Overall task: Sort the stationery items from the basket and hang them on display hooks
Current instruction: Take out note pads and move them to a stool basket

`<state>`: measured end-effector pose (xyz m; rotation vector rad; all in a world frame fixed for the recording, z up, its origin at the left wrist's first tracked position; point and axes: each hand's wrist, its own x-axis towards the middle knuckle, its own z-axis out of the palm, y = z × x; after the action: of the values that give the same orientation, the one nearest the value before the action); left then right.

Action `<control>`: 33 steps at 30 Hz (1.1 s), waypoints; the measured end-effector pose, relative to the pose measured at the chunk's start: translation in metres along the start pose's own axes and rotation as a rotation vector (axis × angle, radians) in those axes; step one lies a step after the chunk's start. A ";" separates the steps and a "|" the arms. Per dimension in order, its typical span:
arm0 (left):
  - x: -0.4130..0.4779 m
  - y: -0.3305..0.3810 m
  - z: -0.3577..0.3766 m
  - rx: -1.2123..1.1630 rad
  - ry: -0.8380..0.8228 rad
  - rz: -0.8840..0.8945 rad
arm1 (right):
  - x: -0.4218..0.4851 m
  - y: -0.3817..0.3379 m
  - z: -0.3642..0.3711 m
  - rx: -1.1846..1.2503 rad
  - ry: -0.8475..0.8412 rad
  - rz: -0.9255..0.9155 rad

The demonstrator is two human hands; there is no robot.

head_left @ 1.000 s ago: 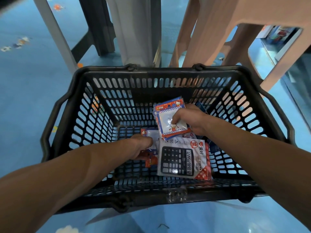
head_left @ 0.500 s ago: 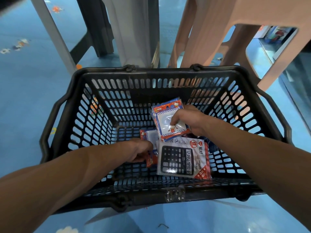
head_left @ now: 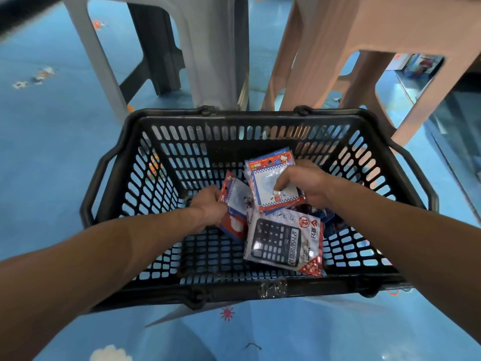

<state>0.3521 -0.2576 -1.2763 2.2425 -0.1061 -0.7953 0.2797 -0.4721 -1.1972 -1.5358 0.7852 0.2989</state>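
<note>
Mid-frame: arms reaching into black basket [head_left: 250,116].
Left hand [head_left: 208,204] is pinching a blurred packet [head_left: 239,195]; right hand [head_left: 305,183] is gripping a stack [head_left: 268,178]; blue floor [head_left: 52,157] surrounding.

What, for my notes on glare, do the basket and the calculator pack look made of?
The basket looks like moulded black plastic, fairly matt: slotted lattice walls, smooth rounded rim. The calculator pack seems printed card under clear glossy film, judging by bright highlights on it; I cannot be sure.
</note>
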 end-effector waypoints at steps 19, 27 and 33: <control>-0.041 0.044 -0.077 -0.465 -0.021 0.170 | -0.029 -0.020 0.011 0.044 -0.205 -0.113; -0.049 0.060 -0.066 -0.657 -0.129 0.060 | -0.034 -0.017 0.018 0.033 -0.231 -0.120; -0.049 0.061 -0.071 -0.755 -0.130 0.042 | -0.030 -0.019 0.006 0.074 -0.106 -0.052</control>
<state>0.3631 -0.2425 -1.1724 1.4734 0.0778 -0.7903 0.2717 -0.4585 -1.1648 -1.4560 0.6645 0.3068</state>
